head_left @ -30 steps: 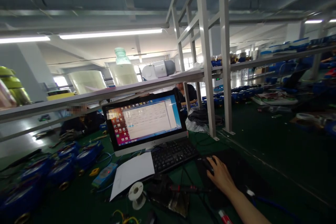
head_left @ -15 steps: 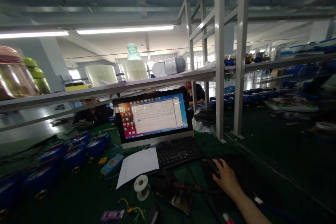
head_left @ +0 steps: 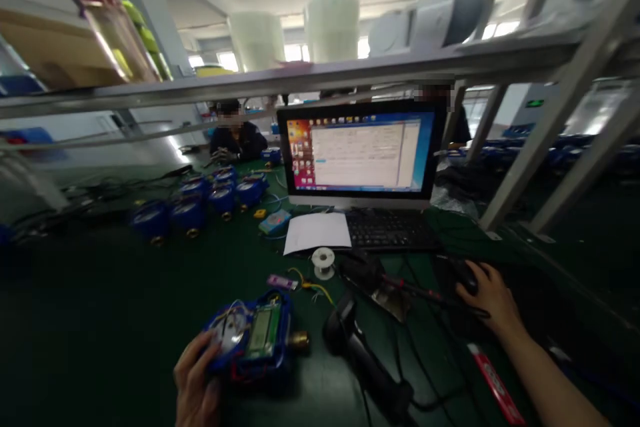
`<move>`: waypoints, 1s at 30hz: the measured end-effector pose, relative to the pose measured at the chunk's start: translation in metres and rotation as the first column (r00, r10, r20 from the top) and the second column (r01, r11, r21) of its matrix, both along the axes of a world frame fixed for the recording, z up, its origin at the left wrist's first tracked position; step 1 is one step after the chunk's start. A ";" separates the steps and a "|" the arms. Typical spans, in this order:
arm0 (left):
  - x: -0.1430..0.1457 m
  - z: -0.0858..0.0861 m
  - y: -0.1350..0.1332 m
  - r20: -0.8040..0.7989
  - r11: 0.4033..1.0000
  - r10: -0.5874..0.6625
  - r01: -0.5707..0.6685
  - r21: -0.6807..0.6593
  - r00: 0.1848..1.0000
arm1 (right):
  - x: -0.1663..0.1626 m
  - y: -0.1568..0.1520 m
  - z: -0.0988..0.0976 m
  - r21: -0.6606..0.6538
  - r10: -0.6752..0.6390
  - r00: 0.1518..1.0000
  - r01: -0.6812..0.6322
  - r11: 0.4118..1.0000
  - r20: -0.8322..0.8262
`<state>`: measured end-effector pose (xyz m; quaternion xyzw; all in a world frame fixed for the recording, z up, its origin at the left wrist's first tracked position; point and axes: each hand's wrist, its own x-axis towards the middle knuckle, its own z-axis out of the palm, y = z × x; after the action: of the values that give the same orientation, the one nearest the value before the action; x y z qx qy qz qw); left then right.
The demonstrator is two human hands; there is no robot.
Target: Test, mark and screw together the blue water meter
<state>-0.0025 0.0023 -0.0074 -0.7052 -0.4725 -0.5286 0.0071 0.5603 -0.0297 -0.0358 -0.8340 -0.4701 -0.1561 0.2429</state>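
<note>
1. Head view: the left hand (head_left: 193,383) is curled around the near-left end of a blue meter (head_left: 253,340), fingers wrapped over its edge. The meter lies on the counter (head_left: 100,320), just ahead and to the right of that hand.
2. The meter's long axis runs left to right, away from the left hand. Its brass fitting (head_left: 299,340) is at the end farthest from the fingers, and the opened top with a green board and loose wires faces up.
3. The right hand (head_left: 493,297) is cupped narrowly over a black mouse (head_left: 465,275), palm down and well apart from the meter. The left hand is by far the nearer to the meter.
4. Between the two hands lies a black scanner (head_left: 360,353), handle pointing toward the person, with dark cables trailing around it. A red pen (head_left: 493,380) lies just beside the right forearm.
5. Ahead of both hands are a solder spool (head_left: 323,261), a sheet of paper (head_left: 317,233), a keyboard (head_left: 390,235) and a lit monitor (head_left: 360,153).
6. Far ahead of the left hand is a cluster of more blue meters (head_left: 210,200). Beyond them a seated co-worker (head_left: 235,137) is visible under a long shelf (head_left: 300,80) that carries jars. The counter is covered in dark green matting.
</note>
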 end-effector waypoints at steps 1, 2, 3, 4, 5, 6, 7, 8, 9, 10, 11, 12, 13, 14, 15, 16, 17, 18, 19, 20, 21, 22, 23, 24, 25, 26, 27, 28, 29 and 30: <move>-0.003 -0.003 0.000 -0.014 0.999 -0.032 0.033 0.034 0.999 | 0.001 0.000 0.001 -0.019 0.007 1.000 -0.007 1.000 -0.004; -0.005 -0.005 0.000 -0.036 0.996 -0.053 0.056 0.074 0.998 | 0.002 0.001 0.002 -0.035 0.010 1.000 -0.010 0.999 -0.010; -0.005 -0.006 0.000 -0.049 0.997 -0.042 0.046 0.069 0.998 | 0.003 0.001 0.002 -0.049 0.015 1.000 -0.015 0.999 -0.016; -0.004 -0.005 -0.002 -0.039 0.995 -0.012 0.016 0.096 0.999 | 0.003 0.001 0.003 -0.059 0.017 1.000 -0.018 0.998 -0.022; -0.002 -0.003 -0.005 -0.015 0.991 0.016 -0.013 0.134 1.000 | 0.004 0.001 0.004 -0.063 0.018 0.999 -0.020 0.998 -0.026; 0.002 0.001 -0.010 0.012 0.983 0.041 -0.042 0.180 0.999 | 0.003 0.000 0.004 -0.065 0.019 0.999 -0.021 0.998 -0.029; 0.006 0.007 -0.016 0.035 0.968 0.054 -0.061 0.244 0.998 | 0.003 -0.001 0.005 -0.062 0.016 0.999 -0.018 0.998 -0.030; 0.011 0.015 -0.024 0.038 0.949 0.049 -0.059 0.310 0.998 | 0.002 -0.002 0.006 -0.060 0.014 0.999 -0.016 0.998 -0.029; 0.016 0.027 -0.032 0.019 0.928 0.037 -0.042 0.371 0.999 | 0.000 -0.003 0.006 -0.055 0.011 1.000 -0.013 0.998 -0.030; 0.021 0.042 -0.039 -0.026 0.903 0.014 -0.002 0.430 1.000 | -0.001 -0.003 0.007 -0.050 0.008 0.999 -0.009 0.999 -0.032; 0.025 0.059 -0.044 -0.093 0.878 -0.026 0.068 0.474 0.995 | -0.002 -0.004 0.007 -0.046 0.003 0.999 -0.005 0.999 -0.035; 0.029 0.079 -0.047 -0.173 0.874 -0.076 0.149 0.462 0.982 | -0.003 -0.004 0.007 -0.045 0.000 0.999 -0.002 0.999 -0.038; 0.033 0.099 -0.044 -0.282 0.870 -0.116 0.234 0.434 0.952 | -0.003 -0.004 0.007 -0.047 -0.002 0.999 0.000 0.999 -0.037; 0.037 0.119 -0.037 -0.378 0.866 -0.147 0.304 0.398 0.914 | -0.003 -0.004 0.007 -0.051 -0.003 0.999 0.001 0.999 -0.034; 0.042 0.137 -0.023 -0.401 0.876 -0.202 0.348 0.334 0.893 | -0.002 -0.003 0.007 -0.055 -0.005 1.000 0.003 0.998 -0.030; 0.048 0.152 -0.005 -0.424 0.905 -0.258 0.371 0.209 0.868 | -0.002 -0.003 0.006 -0.060 -0.002 1.000 0.001 0.998 -0.025; 0.055 0.163 0.017 -0.495 0.945 -0.284 0.326 -0.001 0.821 | -0.001 -0.002 0.005 -0.061 0.002 1.000 -0.003 0.998 -0.022; 0.063 0.169 0.041 -0.619 0.940 -0.335 0.210 -0.269 0.710 | 0.000 -0.001 0.005 -0.056 0.005 1.000 -0.007 0.998 -0.023; 0.072 0.171 0.067 -0.711 0.880 -0.422 0.064 -0.471 0.562 | 0.001 0.000 0.004 -0.046 0.005 1.000 -0.007 0.999 -0.023; 0.081 0.168 0.091 -0.732 0.848 -0.466 0.016 -0.529 0.497 | 0.002 0.001 0.003 -0.033 0.003 1.000 -0.004 0.999 -0.023; 0.090 0.162 0.112 -0.747 0.839 -0.481 -0.007 -0.544 0.459 | 0.003 0.001 0.001 -0.020 0.000 1.000 0.000 1.000 -0.022; 0.099 0.155 0.130 -0.762 0.830 -0.499 -0.026 -0.557 0.412 | 0.004 0.001 -0.001 -0.006 -0.003 1.000 0.003 1.000 -0.022; 0.108 0.146 0.144 -0.778 0.824 -0.514 -0.043 -0.565 0.361 | 0.004 0.002 -0.003 0.010 -0.007 1.000 0.007 1.000 -0.020; 0.116 0.138 0.154 -0.789 0.816 -0.532 -0.062 -0.575 0.308 | 0.005 0.002 -0.005 0.025 -0.006 1.000 0.006 1.000 -0.018; 0.123 0.130 0.161 -0.796 0.808 -0.547 -0.086 -0.583 0.259 | 0.005 0.002 -0.008 0.042 0.000 1.000 0.001 0.999 -0.017; 0.129 0.124 0.166 -0.805 0.805 -0.553 -0.110 -0.583 0.214 | 0.006 0.003 -0.011 0.063 0.007 1.000 -0.005 0.998 -0.018; 0.133 0.118 0.169 -0.815 0.806 -0.554 -0.135 -0.576 0.170 | 0.006 0.005 -0.013 0.084 0.018 1.000 -0.017 0.996 -0.022; 0.137 0.114 0.171 -0.825 0.810 -0.550 -0.155 -0.565 0.132 | 0.007 0.006 -0.016 0.109 0.025 0.999 -0.021 0.994 -0.026; 0.139 0.111 0.172 -0.833 0.814 -0.545 -0.176 -0.554 0.100 | 0.008 0.008 -0.018 0.131 0.028 0.999 -0.024 0.991 -0.029; 0.140 0.109 0.172 -0.841 0.822 -0.536 -0.181 -0.540 0.076 | 0.009 0.010 -0.020 0.150 0.027 0.999 -0.022 0.989 -0.031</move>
<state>0.1373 0.1741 0.1018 -0.8972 -0.3681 0.2359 0.0618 0.5688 -0.0201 -0.0556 -0.8101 -0.4634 -0.1740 0.3142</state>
